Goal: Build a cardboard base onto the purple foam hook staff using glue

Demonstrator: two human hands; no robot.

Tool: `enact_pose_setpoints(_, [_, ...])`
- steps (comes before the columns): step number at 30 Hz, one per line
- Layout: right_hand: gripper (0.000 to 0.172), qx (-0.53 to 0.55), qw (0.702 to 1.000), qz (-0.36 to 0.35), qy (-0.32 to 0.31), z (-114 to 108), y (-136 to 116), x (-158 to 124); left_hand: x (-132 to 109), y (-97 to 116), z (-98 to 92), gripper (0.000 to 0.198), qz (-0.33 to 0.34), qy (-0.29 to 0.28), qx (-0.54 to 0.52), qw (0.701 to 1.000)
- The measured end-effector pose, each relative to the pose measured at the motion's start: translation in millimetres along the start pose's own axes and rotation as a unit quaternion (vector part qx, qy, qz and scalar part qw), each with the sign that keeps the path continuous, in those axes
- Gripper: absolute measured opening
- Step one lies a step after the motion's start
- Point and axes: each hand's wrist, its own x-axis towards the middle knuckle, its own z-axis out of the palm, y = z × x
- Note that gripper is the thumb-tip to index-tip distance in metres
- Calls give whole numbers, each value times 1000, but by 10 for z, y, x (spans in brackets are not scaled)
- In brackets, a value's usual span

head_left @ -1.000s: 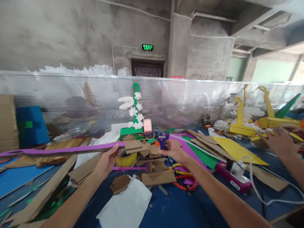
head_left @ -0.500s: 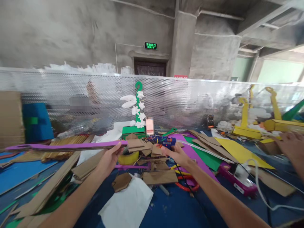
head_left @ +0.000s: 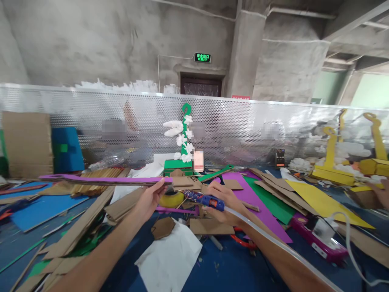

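Note:
My left hand is closed on the right end of a long purple-faced cardboard strip, held level and reaching far to the left. My right hand grips a blue hot glue gun, its nozzle pointing left toward the strip's held end. A clear glue stick runs back from the gun along my right forearm. Below the two hands lie a yellow tape roll and brown cardboard scraps. Behind them stands a green cardboard figure with white flowers.
The blue table is littered with cardboard offcuts, a white sheet, purple, green and yellow boards. A pink power strip lies right. A perforated metal screen backs the table. Another person's hand shows at far right.
My right hand has turned the glue gun from upright to lying level, nozzle toward the strip. The view has shifted left, so the other person's hand has slid to the frame edge.

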Motion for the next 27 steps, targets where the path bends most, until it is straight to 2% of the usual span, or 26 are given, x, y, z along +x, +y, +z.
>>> enact_pose_setpoints(8, [18,-27,999,-5,18,122,5,-19,-31,8,28,17,-2,-5,-5,1000])
enact_pose_setpoints(18, [24,-48,998,29,7,106,-65,-9,-13,-26,-16,21,3,-8,8,1000])
enact_pose_setpoints(23, [28,-58,997,33,33,127,-69,-17,-41,-9,14,23,7,-12,4,1000])
enact_pose_setpoints(27, [29,-52,998,30,31,131,-54,-25,-50,-5,19,22,0,-8,2,1000])
